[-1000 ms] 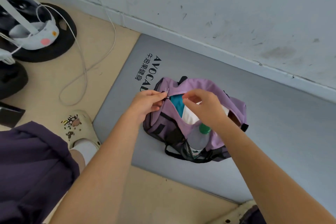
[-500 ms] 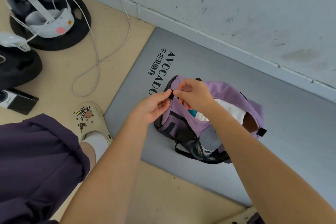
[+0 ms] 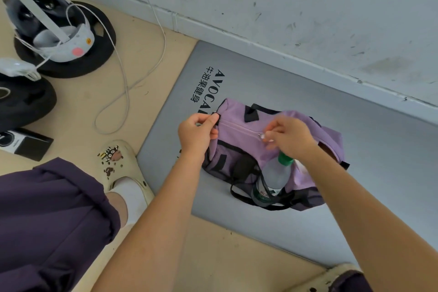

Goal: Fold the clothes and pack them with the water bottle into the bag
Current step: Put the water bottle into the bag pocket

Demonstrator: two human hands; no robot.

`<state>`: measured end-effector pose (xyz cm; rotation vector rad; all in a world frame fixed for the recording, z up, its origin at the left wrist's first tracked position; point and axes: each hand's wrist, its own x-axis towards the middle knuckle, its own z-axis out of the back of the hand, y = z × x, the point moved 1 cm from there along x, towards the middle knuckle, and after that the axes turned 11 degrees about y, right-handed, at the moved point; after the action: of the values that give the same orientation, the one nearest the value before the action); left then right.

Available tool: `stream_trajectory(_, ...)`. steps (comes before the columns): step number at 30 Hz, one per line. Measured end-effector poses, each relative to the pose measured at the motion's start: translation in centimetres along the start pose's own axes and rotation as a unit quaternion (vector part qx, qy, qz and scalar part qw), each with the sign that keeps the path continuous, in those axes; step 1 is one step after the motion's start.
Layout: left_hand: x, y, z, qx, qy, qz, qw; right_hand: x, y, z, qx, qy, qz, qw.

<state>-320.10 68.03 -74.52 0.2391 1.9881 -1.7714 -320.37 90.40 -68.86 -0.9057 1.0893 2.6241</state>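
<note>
Lying on a grey mat [image 3: 284, 73] by the wall, a purple bag [image 3: 239, 136] has its zipper line closed from the left end to about the middle. Left hand [image 3: 195, 134] pinches the small black tab [image 3: 215, 118] at the bag's left end, fingers curled tight. Right hand [image 3: 288, 136] pinches the metal zipper pull [image 3: 262, 136] partway along the top seam. Water bottle [image 3: 272, 178], clear with a green cap, stands tilted in the mesh side pocket on the near side of the bag, cap just under the right wrist. Clothes inside: cannot tell, only a sliver of white shows near the right forearm. Black straps loop on the mat below the bottle. Off the mat to the left: cream clog [image 3: 123, 168], white cable [image 3: 123, 83], headset [image 3: 51, 28] on a black disc.
</note>
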Motion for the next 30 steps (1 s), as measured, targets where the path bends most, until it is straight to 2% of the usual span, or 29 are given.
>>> stream_trajectory(3, 0.1, -0.3, 0.1, 0.014, -0.033, -0.017, 0.999, -2.5, -5.0, 4.1, -0.047, -0.07, -0.052, 0.995)
stream_trajectory(5, 0.0, -1.0, -0.5, 0.124, -0.014, -0.043, 0.991, -4.3, -7.5, 5.7, -0.038, -0.064, -0.105, 0.992)
stream_trajectory(6, -0.3, -1.4, -1.2, 0.214, -0.017, -0.072, 0.974, -4.8, -8.3, 5.9, -0.033, -0.049, -0.12, 0.991)
stream_trajectory(8, -1.5, -2.4, -3.2, 0.352, -0.037, -0.162, 0.921, -5.3, -9.1, 5.8, -0.002, -0.043, -0.115, 0.993)
stream_trajectory(9, -2.4, -2.8, -4.6, 0.377, -0.031, -0.215, 0.9, -5.3, -9.1, 5.5, 0.031, -0.051, -0.101, 0.993)
stream_trajectory(11, -4.3, -3.4, -7.5, 0.408, 0.047, -0.274, 0.87, -5.2, -8.9, 4.9, 0.105, -0.066, -0.077, 0.989)
stream_trajectory(13, -6.0, -2.7, -10.4, 0.48, 0.172, -0.264, 0.818, -5.1, -8.7, 4.4, 0.159, -0.074, -0.068, 0.982)
stream_trajectory(14, -6.8, -2.0, -11.7, 0.525, 0.226, -0.25, 0.782, -5.2, -8.7, 4.3, 0.177, -0.076, -0.068, 0.979)
stream_trajectory(16, -7.7, -0.1, -13.6, 0.611, 0.285, -0.254, 0.694, -5.4, -8.8, 4.0, 0.199, -0.071, -0.07, 0.975)
stream_trajectory(17, -7.9, 0.8, -14.3, 0.635, 0.294, -0.266, 0.663, -5.4, -8.9, 4.0, 0.21, -0.067, -0.071, 0.973)
stream_trajectory(18, -7.8, 1.3, -14.7, 0.641, 0.293, -0.279, 0.653, -5.5, -9.0, 4.0, 0.221, -0.063, -0.069, 0.971)
stream_trajectory(19, -7.5, 1.5, -14.9, 0.632, 0.284, -0.292, 0.659, -5.7, -9.1, 4.0, 0.233, -0.06, -0.066, 0.968)
stream_trajectory(22, -6.0, 1.2, -15.1, 0.587, 0.274, -0.296, 0.702, -5.9, -9.3, 3.8, 0.258, -0.067, -0.062, 0.962)
stream_trajectory(24, -5.4, 0.8, -15.0, 0.573, 0.3, -0.279, 0.71, -5.7, -9.4, 3.6, 0.26, -0.082, -0.069, 0.96)
stream_trajectory(28, -4.8, 0.4, -15.4, 0.59, 0.311, -0.276, 0.692, -5.3, -9.4, 3.4, 0.274, -0.088, -0.074, 0.955)
stream_trajectory(30, -4.6, 0.3, -15.6, 0.604, 0.302, -0.275, 0.684, -5.3, -9.8, 3.2, 0.227, -0.115, -0.082, 0.964)
